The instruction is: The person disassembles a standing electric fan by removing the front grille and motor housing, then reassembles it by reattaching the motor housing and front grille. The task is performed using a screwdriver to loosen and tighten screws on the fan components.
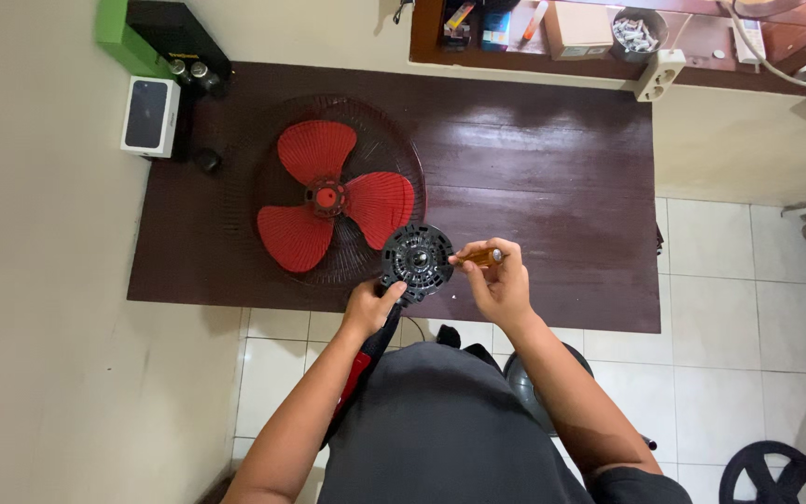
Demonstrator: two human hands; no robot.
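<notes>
Holding a fan motor housing over a dark table

Head view: a red fan blade (333,198) lies in its black grille (394,140) on the dark wooden table (552,187), just left of the hands. Left hand (368,306) clasps the round black motor housing (418,260) from below; right hand (499,278) pinches an amber-handled screwdriver (480,256), tip against the housing.

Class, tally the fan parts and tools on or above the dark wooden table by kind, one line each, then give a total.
Red fan blade set: 1
Round wire fan guard under it: 1
Black round motor housing, held by the left hand: 1
Orange-handled screwdriver, held in the right hand: 1
Total: 4
</notes>
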